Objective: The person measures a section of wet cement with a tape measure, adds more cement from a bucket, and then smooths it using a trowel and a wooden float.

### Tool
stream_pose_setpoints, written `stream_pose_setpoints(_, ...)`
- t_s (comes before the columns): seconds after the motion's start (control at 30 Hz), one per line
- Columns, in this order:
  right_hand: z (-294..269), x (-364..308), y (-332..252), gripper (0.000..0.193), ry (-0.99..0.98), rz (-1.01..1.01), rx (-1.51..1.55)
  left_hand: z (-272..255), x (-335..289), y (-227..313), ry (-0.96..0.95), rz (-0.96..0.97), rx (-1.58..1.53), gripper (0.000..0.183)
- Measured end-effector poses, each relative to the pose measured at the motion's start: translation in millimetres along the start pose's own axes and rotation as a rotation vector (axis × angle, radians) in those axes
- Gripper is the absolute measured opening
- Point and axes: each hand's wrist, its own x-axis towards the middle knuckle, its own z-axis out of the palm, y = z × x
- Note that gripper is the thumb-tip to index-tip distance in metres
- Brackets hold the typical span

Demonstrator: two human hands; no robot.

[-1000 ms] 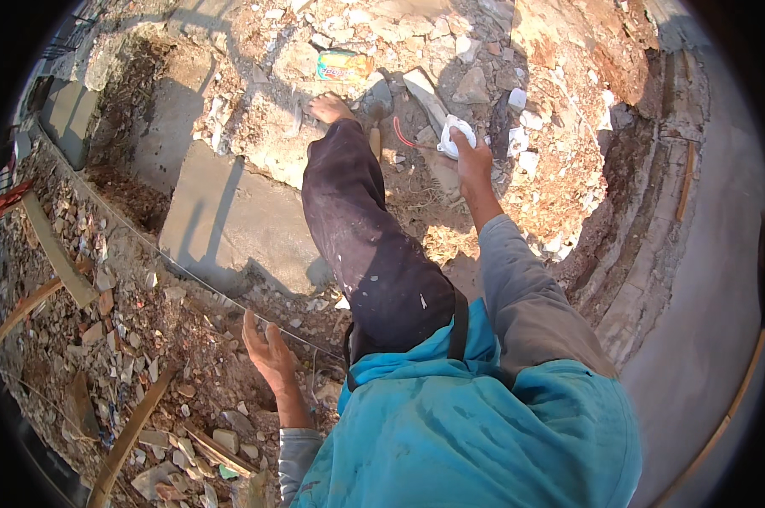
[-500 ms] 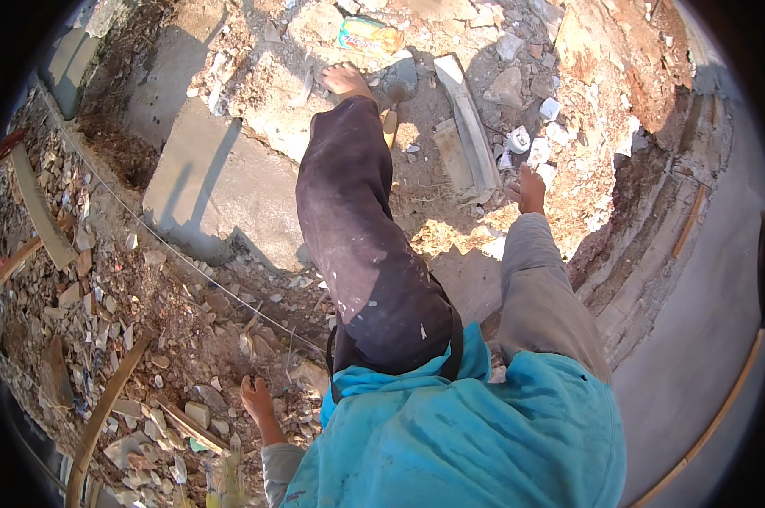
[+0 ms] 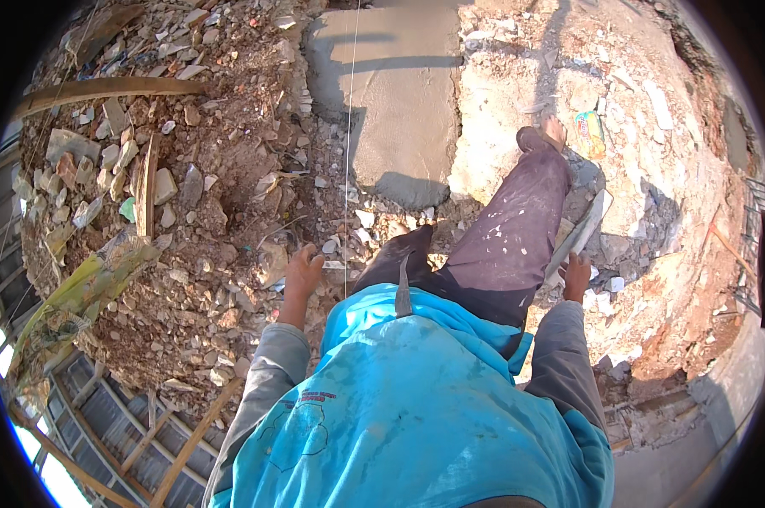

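My left hand (image 3: 304, 273) hangs beside my left hip over the rubble, its fingers loosely bent and apart, with nothing visible in it. My right hand (image 3: 576, 275) hangs beside my right thigh, also holding nothing that I can see. In the picture it lies close to the lower end of a long pale plank-like piece (image 3: 587, 222) on the ground; no grip on it shows. A taut pale string (image 3: 348, 169) runs ahead of my left side. Beyond it is a smooth grey slab of wet-looking mortar (image 3: 404, 110). My bare foot (image 3: 554, 131) is on the ground to the slab's right.
Broken stones and brick rubble (image 3: 205, 279) cover the left, with a wooden plank (image 3: 116, 91) and a shorter wood strip (image 3: 148, 186) among them. A green-and-yellow packet (image 3: 590, 135) lies by my foot. A wood-framed structure (image 3: 120, 415) shows below left.
My view and body have turned left, so the slab and string now lie straight ahead. The packet and pale plank-like piece have shifted right in view. Both hands still hang at my sides.
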Motion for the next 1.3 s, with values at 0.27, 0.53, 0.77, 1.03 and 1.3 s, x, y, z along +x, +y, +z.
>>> stream_pose_setpoints(0.27, 19.0, 9.5, -53.4, 0.056, 0.042, -0.465, -0.372, 29.7, -62.0, -100.1, 0.004, -0.259, -0.190, 0.037)
stream_pose_setpoints(0.53, 88.3, -126.7, -190.1, 0.062, -0.136, -0.687, -0.369, 101.7, -73.4, -202.2, -0.011, 0.036, -0.392, 0.027)
stream_pose_setpoints(0.77, 114.5, -150.6, -203.5, 0.074, -0.146, -0.912, -0.748, 135.4, -63.0, -183.2, -0.027, -0.165, -0.549, 0.040)
stream_pose_setpoints(1.03, 105.5, -134.3, -221.2, 0.075, -0.198, -0.974, -0.697, 114.9, -72.5, -131.1, 0.003, -0.279, -0.430, 0.042)
stream_pose_setpoints(1.3, 107.7, -89.6, -277.5, 0.073, -0.181, -1.212, -1.022, 66.0, -57.2, -54.2, -0.008, -0.254, -0.378, 0.036)
